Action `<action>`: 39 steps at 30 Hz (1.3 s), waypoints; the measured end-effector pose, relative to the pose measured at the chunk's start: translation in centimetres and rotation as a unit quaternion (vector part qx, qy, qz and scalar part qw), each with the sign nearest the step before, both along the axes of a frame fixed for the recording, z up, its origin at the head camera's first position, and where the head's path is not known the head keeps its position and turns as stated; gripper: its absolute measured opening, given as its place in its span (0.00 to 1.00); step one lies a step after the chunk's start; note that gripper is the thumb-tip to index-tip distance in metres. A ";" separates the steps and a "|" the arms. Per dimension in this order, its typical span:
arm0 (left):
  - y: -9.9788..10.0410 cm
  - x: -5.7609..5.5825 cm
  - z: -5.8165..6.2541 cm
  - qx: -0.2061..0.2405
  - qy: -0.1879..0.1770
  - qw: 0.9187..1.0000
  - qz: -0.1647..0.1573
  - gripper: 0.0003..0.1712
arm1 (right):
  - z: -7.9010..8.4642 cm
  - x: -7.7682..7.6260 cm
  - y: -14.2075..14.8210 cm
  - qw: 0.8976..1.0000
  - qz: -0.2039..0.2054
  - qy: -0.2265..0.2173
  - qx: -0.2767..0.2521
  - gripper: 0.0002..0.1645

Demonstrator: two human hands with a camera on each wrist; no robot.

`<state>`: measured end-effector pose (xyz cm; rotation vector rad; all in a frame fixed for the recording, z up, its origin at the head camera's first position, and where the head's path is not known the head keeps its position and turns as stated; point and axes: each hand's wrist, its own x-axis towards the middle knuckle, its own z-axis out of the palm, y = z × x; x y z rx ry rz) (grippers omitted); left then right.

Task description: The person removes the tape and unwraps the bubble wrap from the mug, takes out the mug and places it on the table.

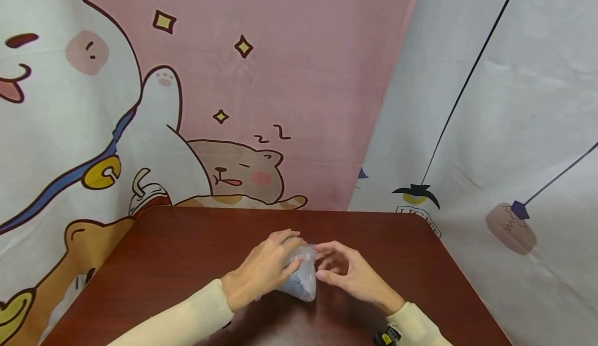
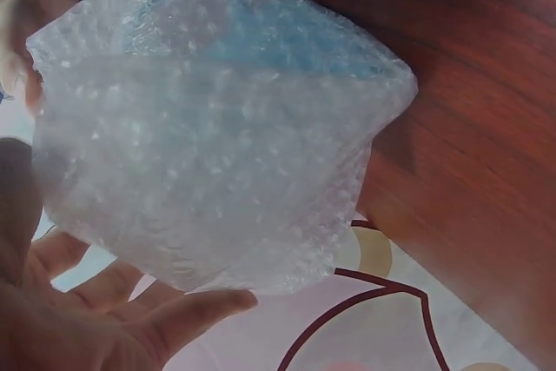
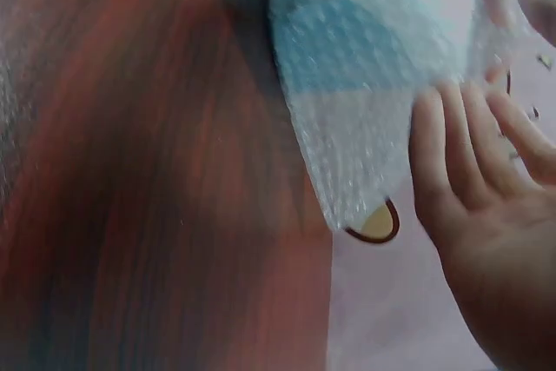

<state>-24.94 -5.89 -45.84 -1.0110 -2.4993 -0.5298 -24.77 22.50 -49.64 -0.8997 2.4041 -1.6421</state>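
Note:
A bubble-wrap package (image 1: 301,276) with something light blue inside is held over the dark red-brown table. My left hand (image 1: 271,260) grips it from the left, thumb across its front and the other fingers at its far side. In the left wrist view the clear bubble wrap (image 2: 191,162) fills the middle, with the left hand (image 2: 113,310) along its edge. At the package's right side, my right hand (image 1: 348,273) has gently bent fingers. The right wrist view has those fingers (image 3: 473,141) extended against the wrap's edge. What the wrap encloses cannot be made out clearly.
The wooden table (image 1: 201,242) extends around both hands. Behind it hangs a pink and white cloth (image 1: 299,76) with cartoon animals, and more white cloth (image 1: 528,107) hangs on the right. A black and yellow device (image 1: 386,336) sits by the right wrist.

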 end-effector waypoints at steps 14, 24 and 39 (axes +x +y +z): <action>-1.1 0.0 0.0 0.135 0.031 0.990 0.005 0.15 | -0.8 1.6 -4.2 0.952 -0.062 0.230 0.192 0.28; -2.6 -0.3 1.1 0.208 0.041 0.977 0.014 0.12 | -0.3 1.8 -4.9 0.928 -0.075 0.258 0.259 0.32; -4.9 -0.9 1.2 0.256 0.076 0.963 0.023 0.10 | 0.0 1.6 -5.4 0.922 -0.074 0.266 0.270 0.31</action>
